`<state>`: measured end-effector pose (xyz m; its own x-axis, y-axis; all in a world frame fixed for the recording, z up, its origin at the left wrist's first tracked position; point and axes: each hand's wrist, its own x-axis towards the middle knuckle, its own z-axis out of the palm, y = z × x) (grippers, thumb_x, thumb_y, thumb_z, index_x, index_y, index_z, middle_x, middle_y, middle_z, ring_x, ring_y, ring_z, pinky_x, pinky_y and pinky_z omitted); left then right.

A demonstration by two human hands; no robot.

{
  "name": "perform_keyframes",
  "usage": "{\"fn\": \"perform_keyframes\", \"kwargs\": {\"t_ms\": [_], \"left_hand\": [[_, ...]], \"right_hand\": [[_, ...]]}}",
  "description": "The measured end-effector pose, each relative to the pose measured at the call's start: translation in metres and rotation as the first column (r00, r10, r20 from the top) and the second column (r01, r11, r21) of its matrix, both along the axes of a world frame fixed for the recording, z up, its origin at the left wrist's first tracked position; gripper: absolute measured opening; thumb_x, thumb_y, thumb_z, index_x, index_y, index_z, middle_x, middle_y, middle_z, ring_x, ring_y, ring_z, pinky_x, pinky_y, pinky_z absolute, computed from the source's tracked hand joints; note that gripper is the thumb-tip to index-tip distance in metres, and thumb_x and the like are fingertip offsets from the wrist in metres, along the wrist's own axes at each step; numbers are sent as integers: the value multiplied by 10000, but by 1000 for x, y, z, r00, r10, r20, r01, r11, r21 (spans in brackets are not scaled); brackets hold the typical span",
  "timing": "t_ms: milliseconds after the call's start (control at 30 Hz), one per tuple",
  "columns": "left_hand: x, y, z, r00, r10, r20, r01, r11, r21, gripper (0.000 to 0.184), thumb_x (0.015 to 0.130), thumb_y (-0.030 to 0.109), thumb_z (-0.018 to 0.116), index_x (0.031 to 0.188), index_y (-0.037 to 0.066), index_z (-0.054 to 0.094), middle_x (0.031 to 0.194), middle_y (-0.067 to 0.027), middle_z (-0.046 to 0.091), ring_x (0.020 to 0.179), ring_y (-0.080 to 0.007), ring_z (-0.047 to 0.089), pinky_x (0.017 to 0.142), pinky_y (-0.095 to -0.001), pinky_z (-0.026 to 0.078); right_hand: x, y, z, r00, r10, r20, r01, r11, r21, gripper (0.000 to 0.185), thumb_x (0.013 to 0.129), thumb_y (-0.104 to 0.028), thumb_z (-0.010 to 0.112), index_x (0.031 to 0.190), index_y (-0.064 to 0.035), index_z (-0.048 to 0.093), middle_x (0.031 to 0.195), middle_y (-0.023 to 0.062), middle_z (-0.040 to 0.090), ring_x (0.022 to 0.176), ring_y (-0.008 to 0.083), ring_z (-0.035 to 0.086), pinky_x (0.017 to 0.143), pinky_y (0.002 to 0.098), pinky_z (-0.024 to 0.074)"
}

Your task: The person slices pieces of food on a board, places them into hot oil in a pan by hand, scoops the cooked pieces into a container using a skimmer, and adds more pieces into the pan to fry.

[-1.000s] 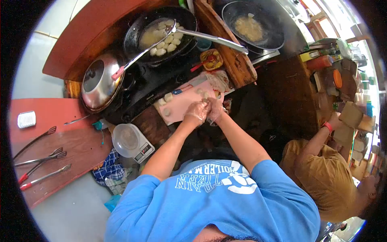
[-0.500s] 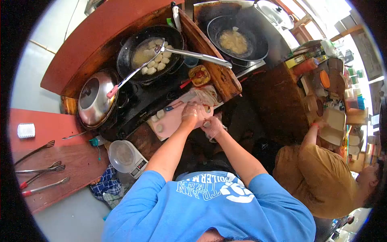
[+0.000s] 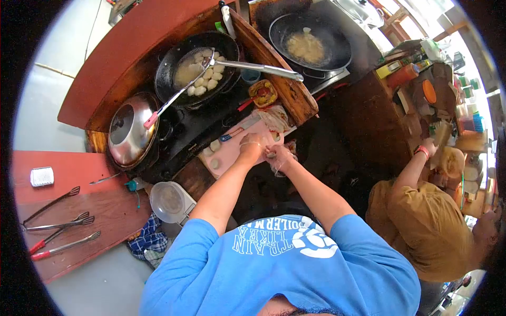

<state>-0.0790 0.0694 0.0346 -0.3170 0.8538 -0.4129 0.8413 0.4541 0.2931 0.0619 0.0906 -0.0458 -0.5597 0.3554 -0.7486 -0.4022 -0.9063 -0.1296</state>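
Both of my hands wear clear plastic gloves over a pink cutting board (image 3: 227, 155). My left hand (image 3: 252, 145) is close beside my right; its fingers bend down at the board and what they hold, if anything, is hidden. My right hand (image 3: 279, 158) has its fingers closed round a small pale dough piece at the board's right edge. More pale pieces (image 3: 215, 145) lie on the board's left part. A knife with a blue handle (image 3: 226, 138) rests along the far edge. Crumpled clear plastic (image 3: 275, 119) lies at the far right corner.
A wok (image 3: 197, 68) holds pale balls in liquid, with a ladle and tongs across it. Another wok (image 3: 311, 42) stands behind a wooden divider (image 3: 274, 58). Left are a metal lid (image 3: 129, 129), a scale (image 3: 171, 203) and tongs (image 3: 63, 239). A person (image 3: 427, 226) works at the right.
My hands were together a second ago, then parted; now they are close again near the board's right edge. The person at the right has moved an arm. The view has shifted.
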Motion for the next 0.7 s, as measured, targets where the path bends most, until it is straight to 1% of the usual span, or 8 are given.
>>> {"fn": "perform_keyframes", "kwargs": {"t_ms": [67,200,333,400,533,600,667,700], "left_hand": [[-3,-11,-2,1000,-13,11,12,991,132,254,852,280,615,905,59,729,947,-195,705,932,-333,685,819,-416,550],[-42,-28,-77,1000,26,-2,-23,919,393,265,847,273,598,921,48,718,972,-209,699,932,-354,678,814,-426,543],[-42,-20,-16,982,-113,-149,121,992,42,277,831,223,611,1002,22,696,995,-223,690,925,-383,667,830,-433,533],[-35,-36,-14,947,-120,297,-9,917,400,292,838,198,625,1047,3,684,1027,-214,690,927,-378,668,825,-419,532],[-14,-49,32,869,-366,333,151,837,526,279,836,204,648,1017,0,704,1020,-213,693,915,-355,677,816,-409,535],[-11,-50,35,702,-67,709,-303,873,382,283,852,220,634,1015,-1,704,1003,-204,701,921,-363,672,838,-418,525],[-22,-50,16,812,23,584,-288,885,366,332,857,215,607,1100,-2,674,1087,-219,678,1001,-358,647,882,-424,510],[-23,-55,-10,928,87,362,-230,898,375,338,855,203,593,1114,-3,661,1124,-215,660,1032,-355,630,898,-418,507]], "right_hand": [[-4,-2,30,985,49,165,-59,997,55,83,841,72,449,922,54,455,809,117,504,728,226,532,738,359,526],[-3,-6,-4,1000,-1,13,1,999,43,164,868,82,463,1029,77,434,887,151,516,747,255,550,758,381,537],[-16,-1,30,999,29,30,-28,999,-41,150,893,55,482,1039,81,460,906,159,538,763,268,563,792,400,535],[-25,-2,48,994,0,106,-3,1000,23,161,918,-18,523,1054,66,499,975,153,557,821,271,578,815,425,542],[-31,5,38,999,50,13,-50,998,39,161,927,-84,541,1044,26,529,982,132,571,847,277,586,824,443,549],[-32,5,29,984,64,165,-75,995,61,143,929,-123,539,1027,-19,527,909,112,575,835,277,592,790,457,557],[-31,2,46,974,20,228,-22,1000,10,114,917,-136,557,971,-40,529,828,106,562,792,279,593,766,446,560],[-28,1,35,973,9,230,-17,999,31,119,911,-143,571,951,-39,530,841,115,556,796,276,589,756,440,562]]}}
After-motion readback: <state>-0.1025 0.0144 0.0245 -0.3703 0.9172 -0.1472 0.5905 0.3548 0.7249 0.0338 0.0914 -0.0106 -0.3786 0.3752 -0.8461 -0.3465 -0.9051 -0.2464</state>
